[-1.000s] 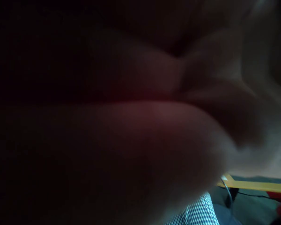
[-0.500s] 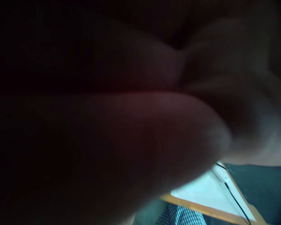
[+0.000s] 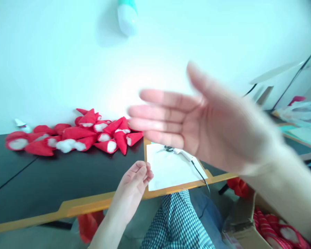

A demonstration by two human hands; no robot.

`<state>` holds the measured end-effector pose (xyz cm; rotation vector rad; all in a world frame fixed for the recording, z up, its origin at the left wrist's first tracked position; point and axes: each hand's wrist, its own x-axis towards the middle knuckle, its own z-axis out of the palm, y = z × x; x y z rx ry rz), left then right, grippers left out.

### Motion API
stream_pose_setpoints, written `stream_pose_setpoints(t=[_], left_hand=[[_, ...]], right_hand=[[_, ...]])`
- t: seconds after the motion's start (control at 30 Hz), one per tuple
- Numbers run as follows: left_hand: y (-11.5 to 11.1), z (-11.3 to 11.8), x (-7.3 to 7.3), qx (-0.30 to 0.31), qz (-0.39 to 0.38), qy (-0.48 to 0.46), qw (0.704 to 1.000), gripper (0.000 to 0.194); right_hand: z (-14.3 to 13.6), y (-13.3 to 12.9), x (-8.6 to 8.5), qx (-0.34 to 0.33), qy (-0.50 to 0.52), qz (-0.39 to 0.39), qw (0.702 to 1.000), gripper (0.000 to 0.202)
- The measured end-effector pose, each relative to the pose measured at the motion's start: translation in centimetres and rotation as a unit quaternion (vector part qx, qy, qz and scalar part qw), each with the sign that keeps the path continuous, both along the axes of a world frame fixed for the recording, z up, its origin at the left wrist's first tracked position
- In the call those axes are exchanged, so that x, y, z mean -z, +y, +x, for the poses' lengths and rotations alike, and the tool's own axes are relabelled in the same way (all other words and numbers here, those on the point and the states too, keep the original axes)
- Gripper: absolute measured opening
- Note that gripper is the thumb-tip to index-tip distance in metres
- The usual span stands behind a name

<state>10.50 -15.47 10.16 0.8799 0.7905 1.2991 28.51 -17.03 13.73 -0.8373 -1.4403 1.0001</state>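
Observation:
My right hand (image 3: 197, 121) hangs close in front of the camera, blurred, palm open and fingers spread toward the left, holding nothing. My left hand (image 3: 134, 185) rests at the near edge of the black table (image 3: 41, 180), fingers loosely curled and empty, just left of a white sheet (image 3: 171, 169). On that sheet lie small scissors (image 3: 168, 148) and a white tool with a black cord (image 3: 184, 155). A heap of red cone-shaped felt pieces with white stuffing (image 3: 75, 136) lies along the table's far side.
The table has an orange edge band (image 3: 88, 204). A cardboard box with more red pieces (image 3: 269, 224) stands at the lower right. A white and green bottle (image 3: 126, 15) shows at the top. My checked trouser leg (image 3: 178, 224) is below the table.
My right hand covered the lens and darkened the view; it has pulled away to the right, and the table, red pieces and my left hand now show.

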Motion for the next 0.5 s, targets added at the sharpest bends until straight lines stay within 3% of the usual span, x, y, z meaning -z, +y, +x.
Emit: stream_pose_setpoints(t=[0.1,0.27,0.4,0.5], left_hand=[[-0.4,1.2,0.1,0.071,-0.031,-0.090,0.993,0.029],[-0.7,2.2,0.4,0.150,0.010,-0.118,0.982,0.018],[-0.8,1.8,0.2,0.129,0.012,-0.114,0.985,0.016],[-1.1,1.4,1.0,0.081,0.015,-0.102,0.991,0.018]], right_hand=[[0.3,-0.1,0.4,-0.001,0.000,0.002,1.000,0.038],[-0.1,-0.3,1.6,-0.047,0.045,-0.023,0.998,0.023],[-1.3,0.3,2.5,-0.062,0.075,-0.029,0.995,0.015],[-1.2,0.8,3.4,-0.076,0.011,0.010,0.997,0.014]])
